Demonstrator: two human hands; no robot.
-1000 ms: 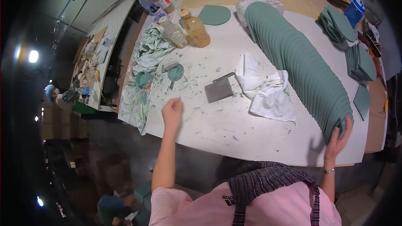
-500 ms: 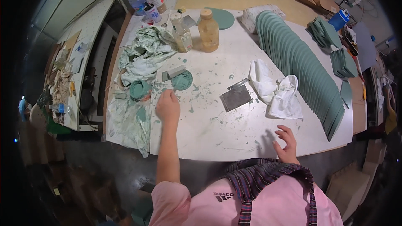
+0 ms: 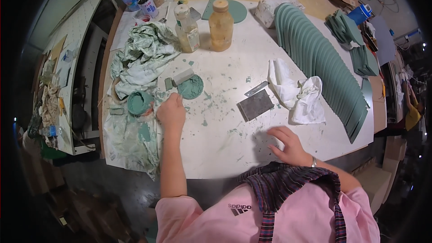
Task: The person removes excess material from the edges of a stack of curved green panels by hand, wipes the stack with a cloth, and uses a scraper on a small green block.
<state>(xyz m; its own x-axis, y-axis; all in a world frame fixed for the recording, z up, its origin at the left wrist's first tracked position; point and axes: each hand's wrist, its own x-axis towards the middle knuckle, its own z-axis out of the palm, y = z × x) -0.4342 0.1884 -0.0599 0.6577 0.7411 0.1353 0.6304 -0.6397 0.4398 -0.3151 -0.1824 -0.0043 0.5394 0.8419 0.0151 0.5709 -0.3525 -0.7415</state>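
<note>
My left hand [image 3: 171, 113] is closed, knuckles up, over the white table just in front of a round patch of green paste [image 3: 191, 88]. Whatever its fingers may hold is hidden. A grey block [image 3: 183, 77] and a small green block [image 3: 168, 83] lie at the paste's edge. Left of this hand is an open pot of green paste [image 3: 139, 103]. My right hand [image 3: 290, 146] hovers near the front edge with fingers apart and nothing in them. Beyond it lie a dark grey square plate [image 3: 255, 105], a narrow metal strip [image 3: 256, 88] and a white cloth [image 3: 300, 93].
A long row of green rounded panels [image 3: 321, 67] leans along the right side. Two bottles [image 3: 221, 27] stand toward the back. Stained crumpled cloth [image 3: 146, 54] and plastic sheeting [image 3: 130, 141] cover the left side. Green flecks dot the tabletop [image 3: 216, 139].
My right hand has come left and inward over the table, its wrist now showing. The left hand stays closed beside the paste. The whole view has shifted a little.
</note>
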